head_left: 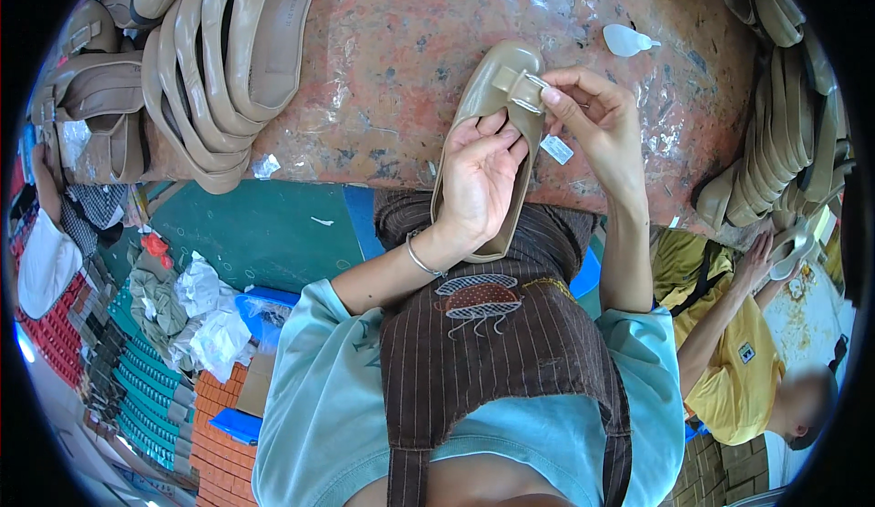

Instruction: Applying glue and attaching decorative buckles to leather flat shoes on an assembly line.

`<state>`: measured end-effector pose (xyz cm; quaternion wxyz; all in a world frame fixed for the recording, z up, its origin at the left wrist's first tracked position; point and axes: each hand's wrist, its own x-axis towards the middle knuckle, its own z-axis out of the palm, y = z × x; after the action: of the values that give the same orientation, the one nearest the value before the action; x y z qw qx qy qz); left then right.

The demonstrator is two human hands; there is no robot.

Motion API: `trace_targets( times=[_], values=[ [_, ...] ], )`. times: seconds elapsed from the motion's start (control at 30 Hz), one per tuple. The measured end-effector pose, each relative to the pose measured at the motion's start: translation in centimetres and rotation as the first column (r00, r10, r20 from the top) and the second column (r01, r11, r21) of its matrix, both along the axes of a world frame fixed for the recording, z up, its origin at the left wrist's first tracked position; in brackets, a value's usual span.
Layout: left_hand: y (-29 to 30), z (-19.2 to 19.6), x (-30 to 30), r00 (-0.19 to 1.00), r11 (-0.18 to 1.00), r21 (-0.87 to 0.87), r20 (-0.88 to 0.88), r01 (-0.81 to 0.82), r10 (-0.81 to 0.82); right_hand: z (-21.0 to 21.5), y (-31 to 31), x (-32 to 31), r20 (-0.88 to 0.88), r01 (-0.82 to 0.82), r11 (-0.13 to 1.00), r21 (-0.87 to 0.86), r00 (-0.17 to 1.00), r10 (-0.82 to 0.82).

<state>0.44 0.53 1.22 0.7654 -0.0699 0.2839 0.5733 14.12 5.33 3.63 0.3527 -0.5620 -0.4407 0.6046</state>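
A glossy beige flat shoe (471, 106) lies toe-away at the near edge of the worktable, its heel end reaching over my apron. Across its toe runs a short strap with a pale metal buckle (526, 91). My left hand (481, 174) has its fingers curled inside the shoe's opening and steadies it, palm turned up. On the right side of the buckle, the thumb and forefinger of my right hand (597, 115) pinch its edge. A small white label (556, 149) lies beside the shoe, under my right hand.
Nested beige shoes (205, 70) are stacked at the left of the worn reddish table (383, 42), with more shoe rows (761, 143) at the right. A small white squeeze bottle (627, 40) lies beyond my right hand. A co-worker in yellow (738, 361) handles a shoe at right.
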Motion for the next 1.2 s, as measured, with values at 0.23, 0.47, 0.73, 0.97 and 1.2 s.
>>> trace_targets(
  times=[0.23,0.47,0.73,0.97,1.2],
  values=[
    [-0.5,0.2,0.0,1.0,1.0,-0.001,-0.024,0.009,-0.009,-0.7,-0.2,-0.9,0.127,0.014,1.0,0.011,0.992,-0.015],
    [-0.5,0.0,-0.2,1.0,0.999,-0.031,-0.022,0.009,-0.009,-1.1,-0.4,-1.6,0.217,0.021,0.998,0.065,0.976,-0.034],
    [1.4,0.5,0.4,0.975,0.969,-0.21,-0.147,0.133,-0.166,-0.4,-0.4,-1.5,0.464,0.043,0.987,0.154,0.879,-0.11],
    [0.5,1.0,-2.8,0.983,0.97,-0.18,-0.06,0.162,-0.175,1.4,-2.4,-0.5,-0.126,0.08,0.994,0.08,0.99,-0.069],
    [2.1,10.3,-14.6,0.998,0.932,0.358,-0.041,0.051,-0.039,5.8,-2.1,7.1,0.224,0.261,0.762,0.593,0.856,-0.467]
  ],
)
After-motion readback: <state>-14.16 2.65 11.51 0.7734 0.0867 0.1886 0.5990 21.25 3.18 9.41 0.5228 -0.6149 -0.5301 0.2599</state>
